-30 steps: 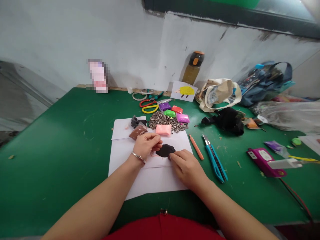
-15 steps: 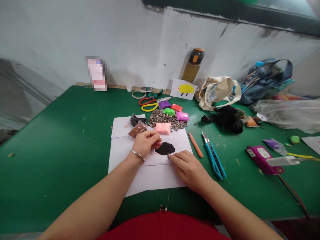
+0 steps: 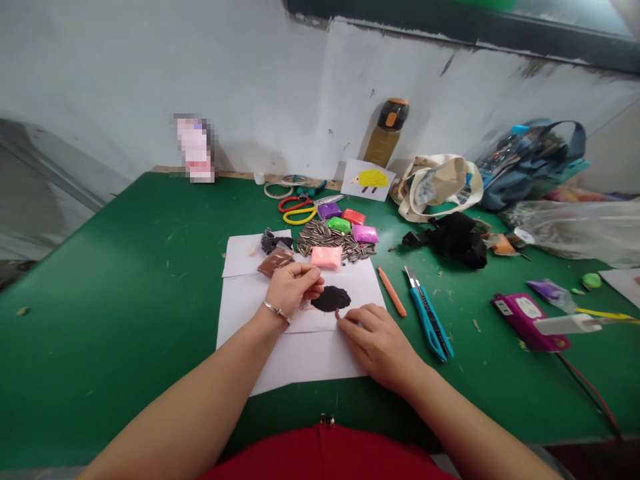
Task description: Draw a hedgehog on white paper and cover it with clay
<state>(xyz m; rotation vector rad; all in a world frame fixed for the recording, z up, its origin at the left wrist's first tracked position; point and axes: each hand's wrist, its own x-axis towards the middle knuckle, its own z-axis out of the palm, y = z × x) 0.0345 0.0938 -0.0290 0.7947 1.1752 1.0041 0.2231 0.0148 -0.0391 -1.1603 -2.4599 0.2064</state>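
A flat black oval shape (image 3: 331,299) lies on white paper (image 3: 295,357), with thin reddish lines drawn under it. At its lower right edge is a small brown strip (image 3: 338,313), touched by the fingertips of my right hand (image 3: 383,343), whose fingers are bent and rest on the paper. My left hand (image 3: 295,287), with a silver bracelet at the wrist, is pinched closed just left of the black shape; what its fingers hold is hidden. Beyond that hand lie a brown clay packet (image 3: 276,260) and a pink one (image 3: 327,257).
Behind the paper are a pile of seeds (image 3: 320,238), more clay packets and scissors (image 3: 300,215). An orange stick (image 3: 392,291) and a blue cutter (image 3: 429,320) lie at the right. Farther back stand a hedgehog picture (image 3: 369,180), a bottle (image 3: 387,133) and bags.
My right hand has shifted slightly down and away from the black shape, and more of the brown strip shows at its edge. My left hand stays in place.
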